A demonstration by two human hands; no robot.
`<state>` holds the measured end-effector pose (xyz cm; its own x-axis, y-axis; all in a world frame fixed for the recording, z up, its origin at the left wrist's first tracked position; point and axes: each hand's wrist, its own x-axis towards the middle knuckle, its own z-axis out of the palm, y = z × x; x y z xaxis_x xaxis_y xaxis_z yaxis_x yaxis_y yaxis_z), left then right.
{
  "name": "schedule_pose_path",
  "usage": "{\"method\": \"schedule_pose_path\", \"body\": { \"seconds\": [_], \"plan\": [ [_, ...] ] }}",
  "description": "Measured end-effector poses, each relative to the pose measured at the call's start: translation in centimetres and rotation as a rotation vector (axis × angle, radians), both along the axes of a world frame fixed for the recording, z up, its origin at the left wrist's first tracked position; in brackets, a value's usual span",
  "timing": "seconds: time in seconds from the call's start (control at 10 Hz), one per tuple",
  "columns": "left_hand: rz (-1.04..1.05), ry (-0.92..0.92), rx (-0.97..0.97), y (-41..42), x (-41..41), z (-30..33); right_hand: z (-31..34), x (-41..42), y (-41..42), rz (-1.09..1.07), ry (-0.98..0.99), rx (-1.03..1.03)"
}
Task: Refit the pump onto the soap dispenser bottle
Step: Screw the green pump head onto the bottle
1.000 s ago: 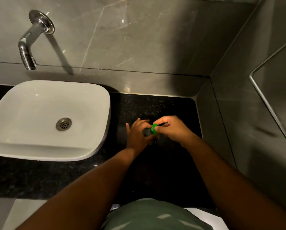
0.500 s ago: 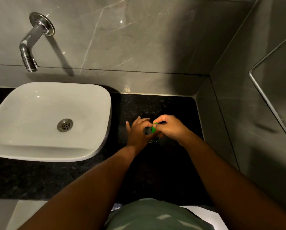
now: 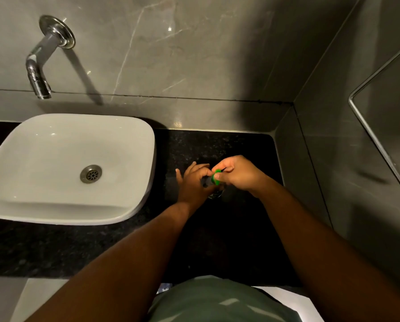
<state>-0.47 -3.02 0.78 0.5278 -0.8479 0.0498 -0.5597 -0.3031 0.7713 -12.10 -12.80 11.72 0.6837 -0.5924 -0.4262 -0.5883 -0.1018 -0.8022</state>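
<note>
A: What's showing of the pump (image 3: pixel 216 178)?
B: A green collar, right hand (image 3: pixel 238 174) pinching it, left hand (image 3: pixel 193 182) gripping the bottle (image 3: pixel 206 181) underneath.
A: Where?
B: On the black counter (image 3: pixel 217 145), sitting at three o'clock from the white sink (image 3: pixel 134 131), grey marble wall (image 3: pixel 194 54) behind.

This is a bathroom, seen from above at a vanity. A white countertop basin (image 3: pixel 55 163) with rounded corners and a metal drain (image 3: pixel 91 174) sits on a black speckled stone counter (image 3: pixel 55 247). Above it a chrome spout (image 3: pixel 42 66) comes straight out of the wall on a round flange. The walls are clad in large grey marble-look tiles (image 3: pixel 194 47) with pale veins and thin dark joints, and they meet in a corner at the counter's right end. On the right-hand wall hangs a metal-edged panel (image 3: pixel 384 117), perhaps a mirror or glass, though which cannot be told. The light is dim and warm.
</note>
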Motion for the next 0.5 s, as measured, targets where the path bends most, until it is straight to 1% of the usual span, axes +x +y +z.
{"method": "schedule_pose_path", "body": {
  "seconds": [0.1,0.2,0.4,0.5],
  "plan": [
    [0.012,-0.001,-0.003,0.1,-0.1,0.3,0.2,0.0,-0.5,0.065,-0.003,0.009],
    [0.013,-0.001,0.005,0.1,-0.2,0.5,0.2,0.1,-0.7,0.085,-0.01,-0.006],
    [0.039,-0.004,0.068,0.3,-0.5,0.7,-1.1,-0.4,-0.8,0.033,-0.015,-0.015],
    [0.005,-0.02,0.14,1.3,-0.2,0.5,-1.5,-1.3,-0.9,0.001,0.048,-0.07]
  ]
}}
